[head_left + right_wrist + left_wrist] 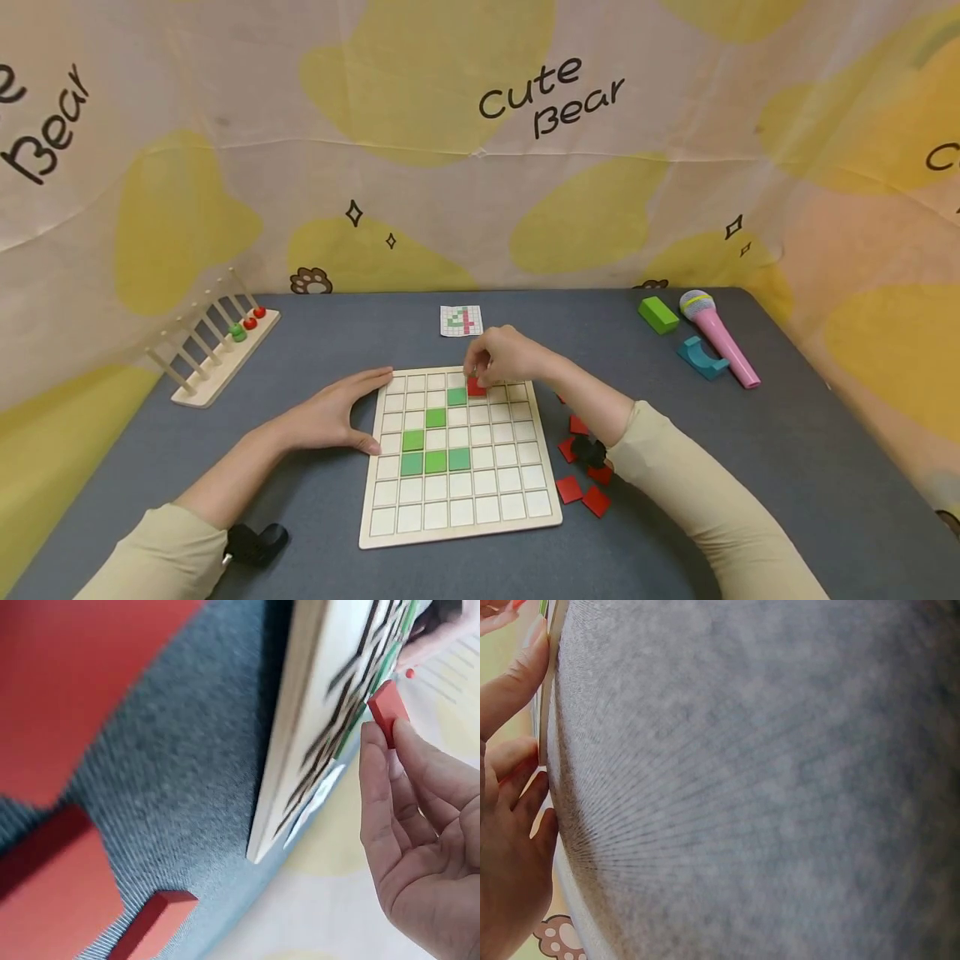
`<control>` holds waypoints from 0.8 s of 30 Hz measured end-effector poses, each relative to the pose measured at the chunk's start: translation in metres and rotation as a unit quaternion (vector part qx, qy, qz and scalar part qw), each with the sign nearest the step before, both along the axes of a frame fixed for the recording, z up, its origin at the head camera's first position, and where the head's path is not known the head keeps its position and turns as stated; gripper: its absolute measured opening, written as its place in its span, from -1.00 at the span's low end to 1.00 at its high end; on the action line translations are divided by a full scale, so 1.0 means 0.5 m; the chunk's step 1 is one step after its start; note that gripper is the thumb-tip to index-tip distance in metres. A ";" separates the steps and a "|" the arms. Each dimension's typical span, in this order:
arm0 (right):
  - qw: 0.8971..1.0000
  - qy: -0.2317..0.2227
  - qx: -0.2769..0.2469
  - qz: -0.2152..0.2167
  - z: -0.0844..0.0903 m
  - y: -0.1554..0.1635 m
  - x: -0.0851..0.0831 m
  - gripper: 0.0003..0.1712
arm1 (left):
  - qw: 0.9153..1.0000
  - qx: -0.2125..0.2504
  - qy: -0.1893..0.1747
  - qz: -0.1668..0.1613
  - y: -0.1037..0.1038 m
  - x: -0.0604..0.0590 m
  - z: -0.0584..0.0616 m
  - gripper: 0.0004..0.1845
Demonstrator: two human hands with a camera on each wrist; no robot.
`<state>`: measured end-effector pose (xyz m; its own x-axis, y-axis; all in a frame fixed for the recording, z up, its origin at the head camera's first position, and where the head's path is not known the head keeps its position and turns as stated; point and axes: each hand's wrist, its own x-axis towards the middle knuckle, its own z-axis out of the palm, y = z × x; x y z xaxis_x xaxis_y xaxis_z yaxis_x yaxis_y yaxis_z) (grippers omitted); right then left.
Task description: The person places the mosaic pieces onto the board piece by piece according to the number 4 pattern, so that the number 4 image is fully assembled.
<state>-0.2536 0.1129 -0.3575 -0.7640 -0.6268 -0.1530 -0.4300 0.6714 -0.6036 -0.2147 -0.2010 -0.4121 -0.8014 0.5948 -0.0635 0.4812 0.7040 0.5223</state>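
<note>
A pale wooden grid board (461,537) lies on the dark table, with several green square tiles (435,462) set in its cells. My right hand (513,354) pinches a red square tile (476,388) above a cell in the top row. Seen from the right wrist, thumb and fingertips hold this tile (387,709) by its edges. With thumb and fingers spread, my left hand (322,417) touches the board's left side. The left wrist view shows the left thumb (521,679) and fingers against the board's edge. Loose red tiles (568,489) lie right of the board, partly under my right forearm.
Behind the board lies a small pattern card (461,322). A wooden peg rack (225,358) with red and green beads stands at the left. At the back right are a green block (658,316), a blue arch block (702,358) and a pink toy microphone (723,343).
</note>
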 end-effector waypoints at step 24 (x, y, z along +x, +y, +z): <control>0.999 0.021 0.022 -0.019 -0.019 -0.013 0.020 -0.88 | 1.000 -0.006 0.000 0.002 0.003 0.004 0.003 0.20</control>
<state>-0.2436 0.1062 -0.3667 -0.7939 -0.5897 -0.1481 -0.4268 0.7140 -0.5550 -0.2129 -0.1997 -0.4104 -0.8041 0.5903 -0.0706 0.4777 0.7122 0.5144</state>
